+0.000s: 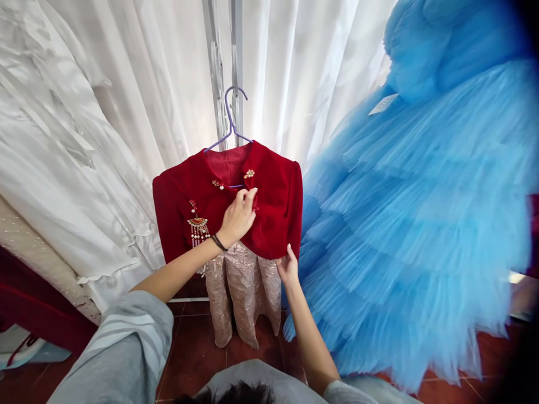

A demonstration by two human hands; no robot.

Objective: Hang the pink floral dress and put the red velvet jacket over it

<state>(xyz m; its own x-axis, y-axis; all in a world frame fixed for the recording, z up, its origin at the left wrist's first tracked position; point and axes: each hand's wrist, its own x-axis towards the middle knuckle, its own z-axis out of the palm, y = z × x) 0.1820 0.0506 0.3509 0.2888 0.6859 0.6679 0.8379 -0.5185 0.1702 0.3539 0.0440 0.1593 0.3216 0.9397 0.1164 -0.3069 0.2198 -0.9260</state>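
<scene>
A dark red velvet jacket [273, 224] hangs upright in front of me on a purple hanger [229, 115]. It has a beaded flower clasp [249, 174] at the collar and a fan-shaped tassel brooch [197, 223] on one side. My left hand [239, 217], with a dark band on its wrist, is closed on the front edge below the collar; its fingertips partly hide the fabric. Lower down, my right hand [288, 266] grips the bottom hem, thumb over the cloth and fingers behind it. Beneath the jacket falls a pinkish-beige shiny skirt [244, 292].
A layered blue tulle gown [412, 213] fills the right side, close to my right arm. White satin dresses [54, 123] hang at the left. Behind stand a metal pole [236, 50] and white curtains [290, 67]. The floor [189, 348] is reddish-brown tile.
</scene>
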